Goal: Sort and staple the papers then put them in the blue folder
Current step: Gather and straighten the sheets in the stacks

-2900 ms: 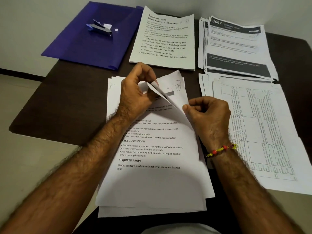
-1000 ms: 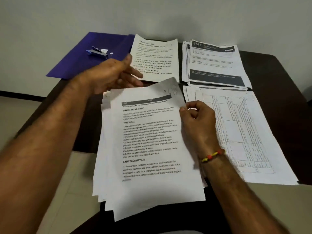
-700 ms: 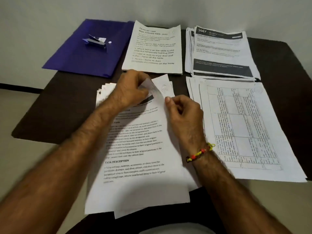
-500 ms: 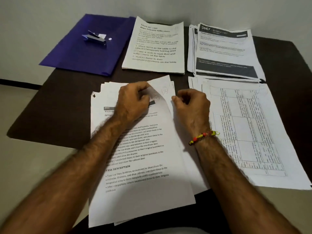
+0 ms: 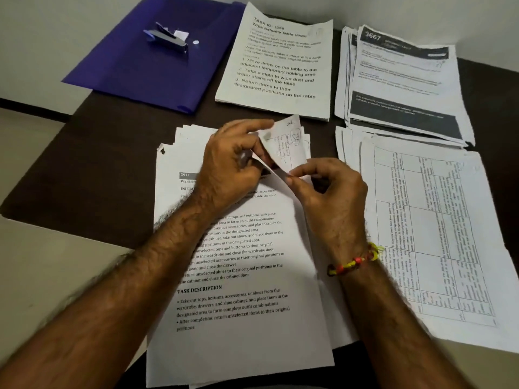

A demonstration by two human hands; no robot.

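On the near middle of the dark table (image 5: 84,153) lies the unsorted stack of papers (image 5: 238,318), where the left hand (image 5: 230,169) curls round the lifted top right corners of its upper sheets while the right hand (image 5: 325,189) pinches a folded-up corner between thumb and forefinger (a beaded bracelet (image 5: 354,262) rings that wrist). Farther out lie three sorted piles: the table-printed sheets (image 5: 438,234) just right, the dark-banded pile (image 5: 401,85) behind them, and the large-print pile (image 5: 278,68) beside it. At far left the blue folder (image 5: 132,71) lies flat, the stapler (image 5: 167,40) resting on it.
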